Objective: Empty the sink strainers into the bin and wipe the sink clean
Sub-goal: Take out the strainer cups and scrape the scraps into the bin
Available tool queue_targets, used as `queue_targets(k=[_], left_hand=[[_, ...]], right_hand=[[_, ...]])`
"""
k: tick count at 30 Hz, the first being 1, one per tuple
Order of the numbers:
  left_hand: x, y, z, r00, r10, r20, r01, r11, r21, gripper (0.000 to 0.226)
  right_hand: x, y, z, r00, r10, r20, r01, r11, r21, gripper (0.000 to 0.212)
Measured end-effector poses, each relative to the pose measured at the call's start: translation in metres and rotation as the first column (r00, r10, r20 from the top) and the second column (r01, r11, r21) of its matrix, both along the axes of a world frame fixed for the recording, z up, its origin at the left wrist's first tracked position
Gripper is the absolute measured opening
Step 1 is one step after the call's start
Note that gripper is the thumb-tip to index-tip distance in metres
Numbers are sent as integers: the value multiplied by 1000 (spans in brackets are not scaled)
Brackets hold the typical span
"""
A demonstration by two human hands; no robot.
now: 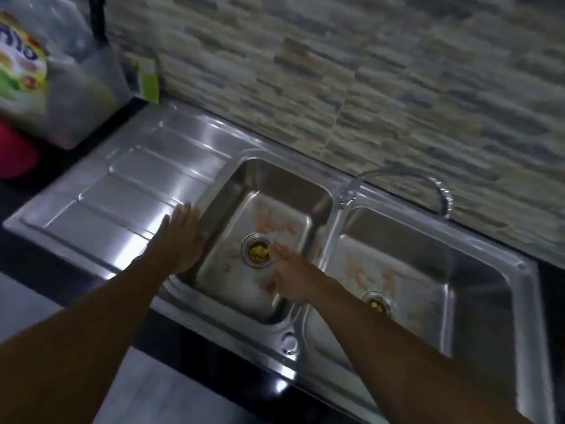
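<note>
Your right fingers (281,255), straight and holding nothing, are just beside the strainer (256,250), which lies ahead-left of their tips; your left hand (180,237) rests flat, farther off.

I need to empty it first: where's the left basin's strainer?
In the head view, the strainer sits in the floor of the left basin, yellow scraps inside, with the right hand just right of it.

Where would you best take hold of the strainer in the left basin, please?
Likely the strainer by its metal rim, pinched from straight above: it sits sunk in the left basin floor, with yellow scraps filling its middle.
</note>
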State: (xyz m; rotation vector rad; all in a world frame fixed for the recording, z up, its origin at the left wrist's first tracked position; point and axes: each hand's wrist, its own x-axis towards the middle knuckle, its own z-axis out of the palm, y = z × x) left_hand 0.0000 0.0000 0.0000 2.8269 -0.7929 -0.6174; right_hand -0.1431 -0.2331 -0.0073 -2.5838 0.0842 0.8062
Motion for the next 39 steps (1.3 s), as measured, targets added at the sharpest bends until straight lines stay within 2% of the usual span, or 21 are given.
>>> queue_targets(k=[3, 10, 16, 21, 27, 33, 39], left_hand=[[-2, 31, -25, 998, 70, 3, -70, 997, 12, 65], [3, 45, -53, 985, 1, 173, -4, 1000, 16, 73], [25, 45, -78, 967, -26, 252, 41, 998, -55, 71], [26, 47, -85, 958, -10, 285, 46, 992, -120, 67], [26, 45, -85, 956, 28, 291, 16, 989, -149, 60], [27, 46, -85, 958, 27, 286, 17, 988, -151, 60], [27, 45, -86, 958, 38, 284, 7, 988, -156, 60]], right_hand=[[17, 15, -28, 996, -11, -88, 11, 1000, -2, 84], [51, 32, -101, 980, -30, -195, 28, 1000, -14, 93], [58, 33, -153, 992, -26, -123, 14, 995, -101, 82], [54, 40, -180, 991, -13, -132, -6, 989, -145, 82], [56, 52, -188, 989, -136, 52, 143, 973, -181, 68], [67, 53, -180, 978, -110, 177, 156, 948, -277, 52], [71, 53, -178, 939, -139, 313, 236, 926, -296, 43]])
